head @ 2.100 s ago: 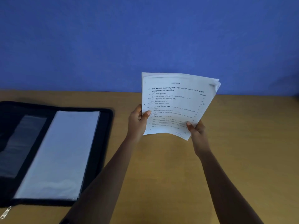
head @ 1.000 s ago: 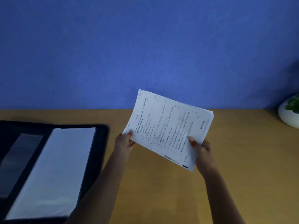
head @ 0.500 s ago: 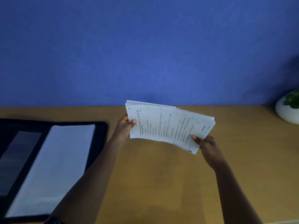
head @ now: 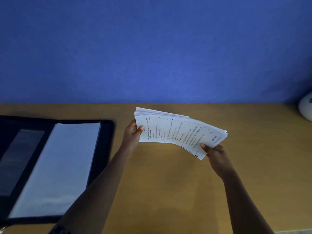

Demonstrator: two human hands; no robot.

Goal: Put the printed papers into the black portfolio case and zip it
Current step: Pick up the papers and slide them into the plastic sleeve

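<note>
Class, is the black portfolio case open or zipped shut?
Open: the portfolio case lies spread flat, its inside and a white sheet showing.

The portfolio case [head: 107,141] lies open on the surface [head: 168,191] at the left, with a sheet [head: 59,166] in its right half. To its right, above the surface, the papers [head: 177,132] are held between the left hand [head: 131,137] at their left edge and the right hand [head: 217,156] at their near right corner. A pot [head: 306,107] sits far right, by the wall [head: 152,48] behind.
</note>
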